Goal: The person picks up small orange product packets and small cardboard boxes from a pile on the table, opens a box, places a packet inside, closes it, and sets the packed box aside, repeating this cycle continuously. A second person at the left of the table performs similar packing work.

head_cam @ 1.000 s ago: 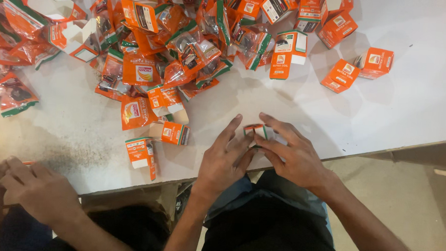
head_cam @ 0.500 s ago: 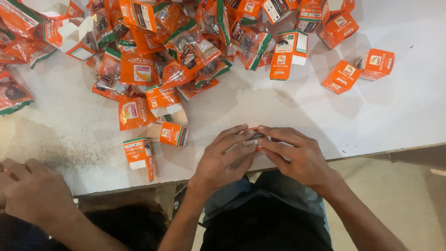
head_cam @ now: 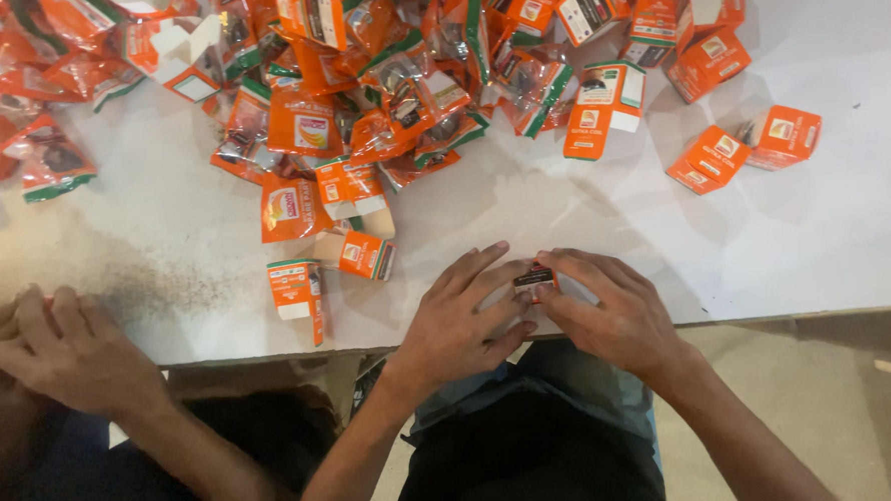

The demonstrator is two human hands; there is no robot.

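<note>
My left hand (head_cam: 463, 316) and my right hand (head_cam: 613, 313) meet at the near edge of a white table (head_cam: 826, 247). Between their fingertips they hold a small orange carton (head_cam: 536, 280) with a dark end panel. Most of the carton is hidden under my fingers. Just left of my left hand lie two small orange and white cartons (head_cam: 365, 254) (head_cam: 297, 289) on the tabletop.
A big heap of orange cartons and orange plastic pouches (head_cam: 372, 87) covers the far half of the table. Loose cartons (head_cam: 710, 159) (head_cam: 786, 137) lie at the far right. Another person's hands (head_cam: 56, 349) rest at the table's near left edge.
My fingers have spread a little over the small carton and my hands have shifted slightly toward the table. The other person's hands stay at the left edge.
</note>
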